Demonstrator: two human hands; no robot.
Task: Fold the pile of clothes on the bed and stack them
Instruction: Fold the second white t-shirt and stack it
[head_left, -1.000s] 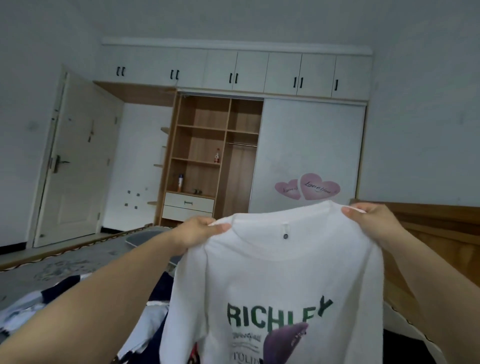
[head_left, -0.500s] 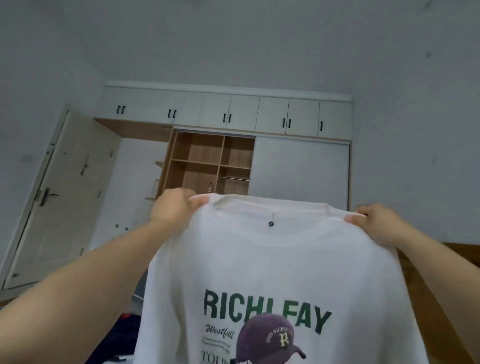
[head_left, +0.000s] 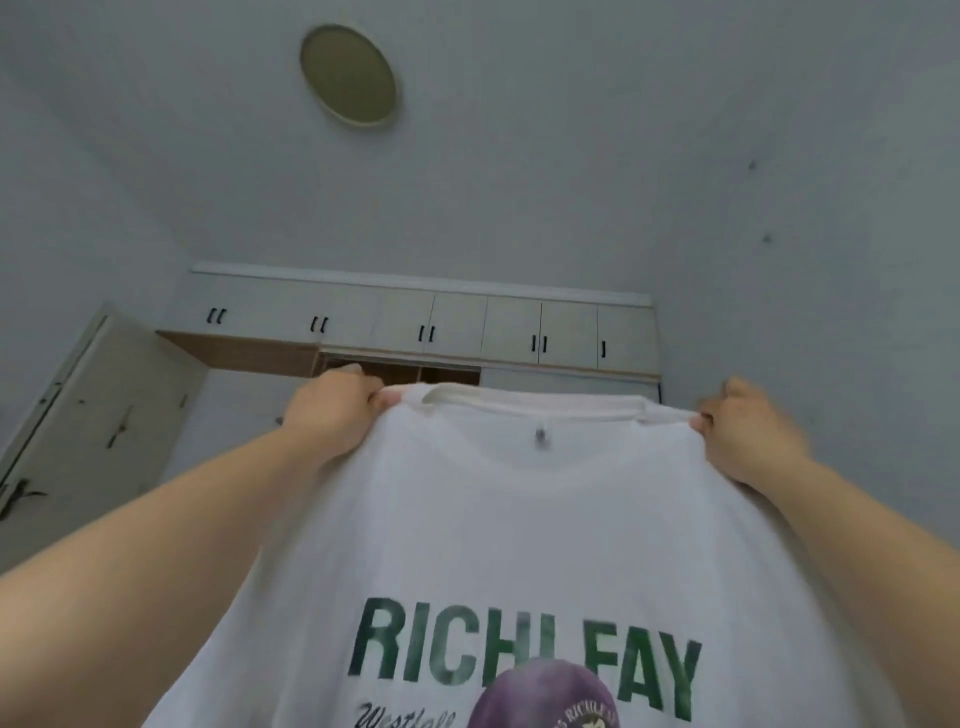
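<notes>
I hold a white T-shirt (head_left: 519, 525) up in front of me, spread wide and hanging from its shoulders. It has green "RICHLEAY" lettering and a purple cap print facing me. My left hand (head_left: 332, 415) pinches the shirt's left shoulder next to the collar. My right hand (head_left: 743, 431) pinches the right shoulder. Both arms are stretched out and raised high. The bed and the pile of clothes are hidden below the shirt, out of view.
The view tilts up at the ceiling, with a round ceiling lamp (head_left: 348, 75). White upper wardrobe cabinets (head_left: 467, 325) run along the far wall. An open door (head_left: 88, 431) stands at the left.
My hands have lifted the shirt higher and spread it wider. The view has tilted up, so the wardrobe shelves, floor and bed have dropped out of sight and the ceiling lamp shows.
</notes>
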